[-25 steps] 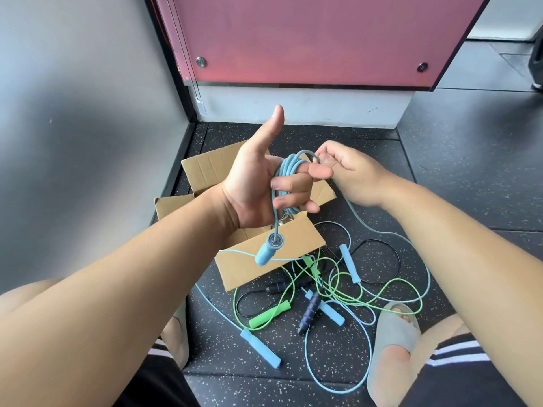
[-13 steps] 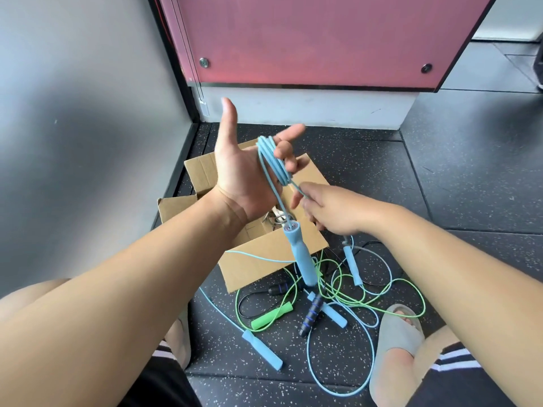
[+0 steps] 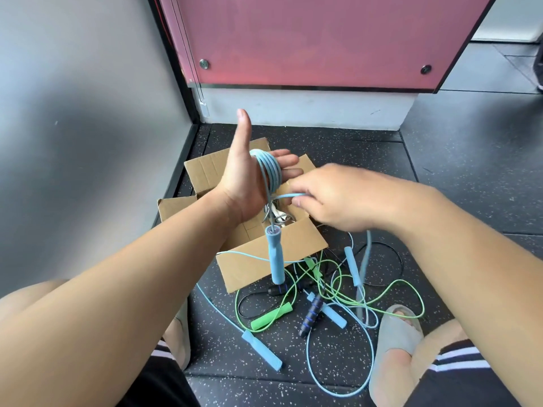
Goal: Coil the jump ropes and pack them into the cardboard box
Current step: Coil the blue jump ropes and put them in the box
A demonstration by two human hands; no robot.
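My left hand (image 3: pixel 249 183) is held up over the cardboard box (image 3: pixel 264 259), palm open, thumb up, with several loops of a light blue jump rope (image 3: pixel 269 168) wound round its straight fingers. That rope's blue foam handle (image 3: pixel 275 257) hangs below the hand in front of the box. My right hand (image 3: pixel 332 198) pinches the free strand of the same rope (image 3: pixel 289 196) just right of the coil. Something white and grey lies inside the box, mostly hidden by my hand.
A tangle of green, black and blue jump ropes (image 3: pixel 338 292) lies on the speckled black floor right of the box, with a green handle (image 3: pixel 271 315), a dark striped handle (image 3: pixel 311 314) and a blue handle (image 3: pixel 261 349). My sandalled right foot (image 3: pixel 396 333) touches the tangle. Grey wall left, red panel ahead.
My right hand carried the strand from the top of the coil down and round beneath my left hand's fingers. The left-hand fingers straightened. The hanging handle swung to vertical.
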